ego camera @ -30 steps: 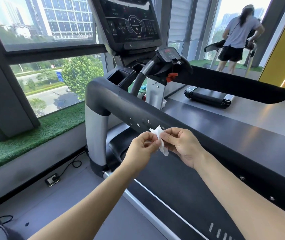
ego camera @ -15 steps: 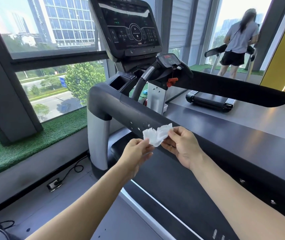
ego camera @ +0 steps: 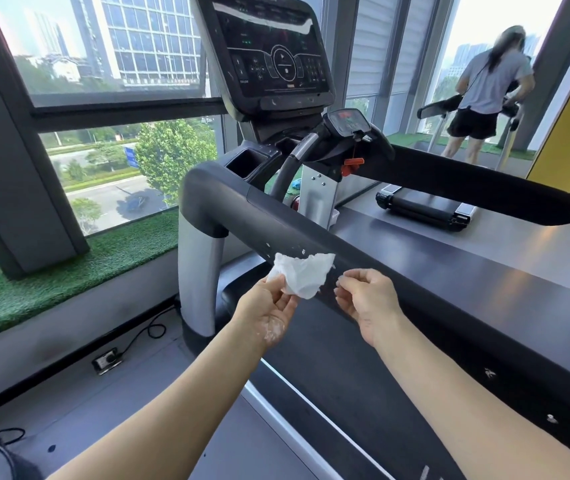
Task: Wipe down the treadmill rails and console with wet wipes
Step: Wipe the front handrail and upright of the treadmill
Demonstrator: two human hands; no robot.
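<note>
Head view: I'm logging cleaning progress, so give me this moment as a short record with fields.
left hand: pinches the wet wipe, partly spread open
right hand: beside the wipe, fingers loosely curled, holding nothing
near rail: black, white specks on it, wipe in front of it
console: above, out of the hands' way
background: another person at a second treadmill

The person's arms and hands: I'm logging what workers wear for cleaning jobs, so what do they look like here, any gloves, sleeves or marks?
Both forearms are bare, with no sleeves in view. The left hand and right hand wear no gloves, rings or watch. The left hand's palm carries whitish smears near the wrist. No such marks show on the right hand.
</note>
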